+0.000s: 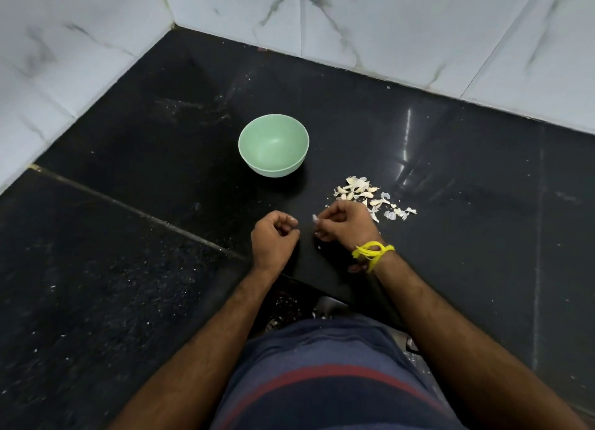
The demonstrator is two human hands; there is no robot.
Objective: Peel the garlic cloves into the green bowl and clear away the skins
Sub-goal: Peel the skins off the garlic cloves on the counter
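Note:
The green bowl (pixel 273 144) stands upright on the black counter (pixel 450 172), and I see nothing inside it. To its right lies a pile of garlic cloves and papery skins (pixel 363 193). My left hand (pixel 273 238) has its fingers curled, and a small pale bit shows at its fingertips. My right hand (pixel 346 223), with a yellow thread at the wrist, pinches a small white garlic piece (pixel 315 218) just in front of the pile. The two hands are a little apart, near the counter's front edge.
White marble-patterned wall tiles (pixel 386 27) close off the counter at the back and left. A seam (pixel 128 204) runs across the counter's left part. Small skin flakes (pixel 318 246) lie by my right hand. Below the edge, more flakes lie on the floor.

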